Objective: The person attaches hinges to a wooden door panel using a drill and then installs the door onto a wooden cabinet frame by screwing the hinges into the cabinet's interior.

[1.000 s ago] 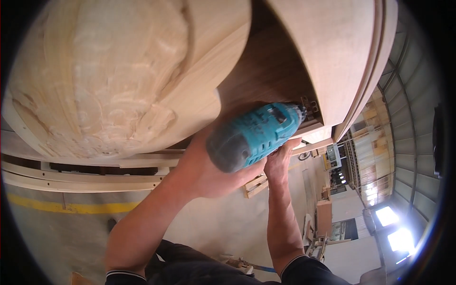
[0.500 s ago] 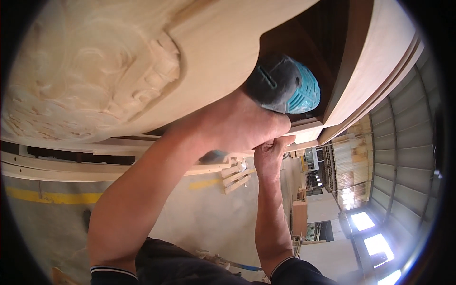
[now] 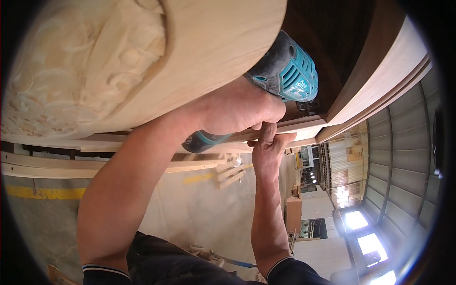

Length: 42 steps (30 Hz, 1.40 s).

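A teal and black cordless drill [image 3: 292, 71] reaches into the dark opening of a pale wooden piece of furniture. My left hand [image 3: 242, 107] is wrapped around its handle, and the drill's lower end shows below my wrist. The drill's tip is hidden. Beside the drill's head a small dark metal fitting [image 3: 308, 107] sits on the inner wood. Close below, my right hand [image 3: 268, 147] grips the edge of a wooden rail [image 3: 306, 132], one finger pointing up near my left hand. Whether a small part lies under those fingers cannot be seen.
A large carved wooden panel [image 3: 109, 61] leans in close over my left forearm. Curved wooden strips [image 3: 57, 166] run along the left. Below lies a concrete floor with a yellow line [image 3: 47, 192]; a slatted wooden pallet [image 3: 230, 175] and a blue hose [image 3: 237, 262] are on it.
The drill has turned and shifted slightly up, so more of its lower end shows. The carved panel fills more of the view. My right hand stays at the rail, with one finger now raised.
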Each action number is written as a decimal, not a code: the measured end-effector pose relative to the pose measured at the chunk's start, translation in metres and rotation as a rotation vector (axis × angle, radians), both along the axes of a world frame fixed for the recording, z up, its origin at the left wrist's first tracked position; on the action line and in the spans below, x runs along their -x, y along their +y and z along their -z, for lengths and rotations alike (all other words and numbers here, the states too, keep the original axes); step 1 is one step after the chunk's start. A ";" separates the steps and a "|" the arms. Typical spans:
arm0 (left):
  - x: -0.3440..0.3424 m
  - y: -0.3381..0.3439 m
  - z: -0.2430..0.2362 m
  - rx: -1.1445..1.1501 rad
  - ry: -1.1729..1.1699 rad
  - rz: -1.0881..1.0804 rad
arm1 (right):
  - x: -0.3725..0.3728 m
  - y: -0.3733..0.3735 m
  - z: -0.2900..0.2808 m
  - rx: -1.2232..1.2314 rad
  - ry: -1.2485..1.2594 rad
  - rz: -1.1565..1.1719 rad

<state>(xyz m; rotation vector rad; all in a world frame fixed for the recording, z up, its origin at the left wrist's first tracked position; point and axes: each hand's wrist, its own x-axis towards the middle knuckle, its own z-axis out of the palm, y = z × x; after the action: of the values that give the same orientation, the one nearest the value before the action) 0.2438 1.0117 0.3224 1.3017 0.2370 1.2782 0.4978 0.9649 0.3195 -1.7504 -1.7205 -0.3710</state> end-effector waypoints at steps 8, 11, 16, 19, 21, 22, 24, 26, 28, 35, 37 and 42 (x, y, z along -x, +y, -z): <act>-0.007 0.006 0.000 -0.057 0.008 0.001 | -0.001 0.001 0.004 -0.058 -0.024 0.025; -0.004 0.005 -0.003 -0.049 0.057 -0.026 | 0.000 -0.001 0.001 0.013 -0.026 0.006; -0.007 0.012 -0.001 -0.095 0.061 -0.029 | 0.001 0.002 0.003 -0.007 -0.013 0.016; -0.008 0.011 -0.004 -0.112 0.066 -0.029 | 0.000 0.003 0.003 -0.065 -0.063 0.021; -0.010 0.012 -0.004 -0.071 0.069 -0.022 | 0.004 -0.001 -0.002 -0.009 0.001 0.042; -0.014 0.015 -0.002 -0.242 0.057 -0.135 | 0.006 -0.002 -0.002 0.026 0.037 0.051; -0.013 0.020 -0.002 -0.412 0.051 -0.255 | 0.012 -0.001 0.000 0.009 0.096 0.050; -0.008 0.021 -0.005 -0.478 0.095 -0.261 | 0.018 0.002 0.002 -0.039 0.125 0.029; -0.002 0.014 -0.012 -0.265 -0.018 -0.078 | 0.015 0.002 0.001 -0.032 0.140 0.007; 0.018 -0.005 -0.030 0.019 -0.160 0.045 | 0.017 0.001 -0.003 -0.081 0.083 -0.039; 0.021 -0.002 -0.029 0.001 -0.145 0.064 | 0.019 0.002 -0.004 -0.028 0.112 -0.034; 0.020 0.007 -0.030 -0.068 -0.155 0.101 | 0.019 -0.001 -0.004 -0.027 0.156 -0.055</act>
<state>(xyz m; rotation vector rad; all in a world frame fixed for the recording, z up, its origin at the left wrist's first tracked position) 0.2237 1.0183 0.3520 1.2495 0.0179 1.3025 0.4790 0.9643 0.3232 -1.6637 -1.6415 -0.2261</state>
